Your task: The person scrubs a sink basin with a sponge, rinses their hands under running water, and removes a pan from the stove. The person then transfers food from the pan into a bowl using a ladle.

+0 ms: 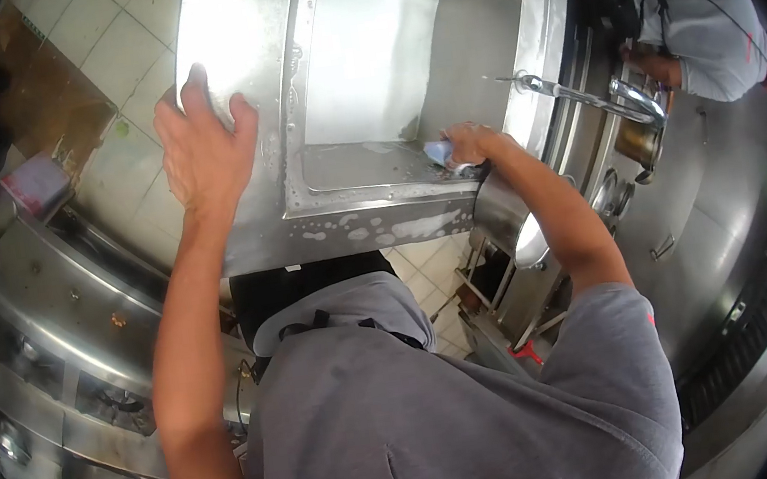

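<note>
A: How does our right grip [466,146] stand?

B: We have it closed on a small pale blue piece [439,152], cloth or sponge, we cannot tell which.

A: And where are we holding that?

B: Inside the rectangular stainless-steel sink basin [477,41], toward its near right corner, with our forearm crossing over the rim.

A: What about our left grip [209,156]?

B: Its fingers are apart, with nothing held. We have it over the smooth steel table [256,174] left of the basin; whether the palm touches, we cannot tell.

A: What do we see on the metal?

B: White suds [420,227] along the front edge, and drops beside the basin. Bright glare whitens part of the inside.

A: Anything to the right?

B: A curved silver metal faucet [582,100] reaches toward the basin from the right. Just beside the near right corner we see a round steel pot [498,209], partly under our forearm.

A: Are we alone here?

B: No, a co-worker in a light grey shirt [705,13] bends over the steel counter at the upper right, well apart from our grips.
</note>
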Tool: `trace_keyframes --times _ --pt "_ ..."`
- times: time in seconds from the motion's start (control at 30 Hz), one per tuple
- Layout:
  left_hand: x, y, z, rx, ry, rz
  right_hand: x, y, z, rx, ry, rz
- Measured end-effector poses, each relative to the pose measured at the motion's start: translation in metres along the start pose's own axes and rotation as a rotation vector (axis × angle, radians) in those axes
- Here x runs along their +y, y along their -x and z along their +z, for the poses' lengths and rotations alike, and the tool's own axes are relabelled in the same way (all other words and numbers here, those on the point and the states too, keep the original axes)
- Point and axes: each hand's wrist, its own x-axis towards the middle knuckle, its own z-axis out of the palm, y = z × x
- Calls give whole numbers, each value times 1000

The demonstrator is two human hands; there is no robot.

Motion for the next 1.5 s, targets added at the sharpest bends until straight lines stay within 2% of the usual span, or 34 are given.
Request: trace_keyframes --times 0.03,0.17,0.23,0.37,0.43,0.47,0.53,0.57,0.63,0.7,0.77,0.8,0.87,0.93,0.97,1.0,1.07,1.1,1.13,1.2,1.23,1.3,1.33,1.43,1.5 --pt "-1 0 0 3 -2 4 -6 2 -9 -103 114 42" --pt "3 1 -5 -12 23 -1 -12 17 -22 -227 107 77" --pt "4 -1 -7 -24 27 -10 10 -7 14 137 12 -15" --pt "3 -2 -8 -36 32 -17 10 -28 34 232 -10 -33" --pt "3 -4 -5 -18 23 -7 7 -12 13 45 69 16" --pt "2 -2 -4 -6 14 0 1 1 -2 41 65 20" --pt "0 0 -1 -4 6 6 -18 19 -35 -286 -103 259" --pt "-1 -3 0 9 -7 12 -25 11 -32 -278 -103 256" --pt "2 -2 -1 3 -6 5 -49 -5 -10 -29 -186 82" --pt "3 -2 -3 0 -6 -2 -104 -20 -14 2 -284 -123" --pt "5 -3 -4 -13 2 -24 -178 0 -40 -17 -391 -168" --pt "7 -3 -4 -10 -4 -18 -194 1 -36 135 -408 -254" --pt "7 -4 -5 -23 10 -16 -179 13 -33 144 -408 -239" --pt "9 -6 -7 -33 5 -11 -107 -14 7 200 -222 -87" --pt "10 -6 -8 -49 18 -26 -86 -8 -1 127 -128 7" --pt "11 -4 -9 -42 1 -12 -53 -52 34 141 -95 -9" --pt "12 -7 -10 -67 11 -31 -66 -102 41 132 -105 -20" --pt "11 -7 -10 -72 25 -25 -112 -104 18 95 -146 -16" --pt "11 -6 -10 -62 13 -18 -150 -145 23 52 -201 -99" --pt "10 -7 -7 -56 11 11 -207 -210 41 197 -256 -431" --pt "8 -8 -6 -47 -2 28 -206 -205 35 211 -259 -442" --pt "8 -9 -4 -40 -9 38 -186 -187 31 121 -451 -139" --pt "10 -11 -3 -32 -5 27 -163 -196 34 95 -434 -116" --pt "15 -18 -6 -88 -34 -12 -89 -248 93 105 -98 -218" --pt "17 -25 -5 -107 -52 -18 -60 -204 74 93 -323 108"
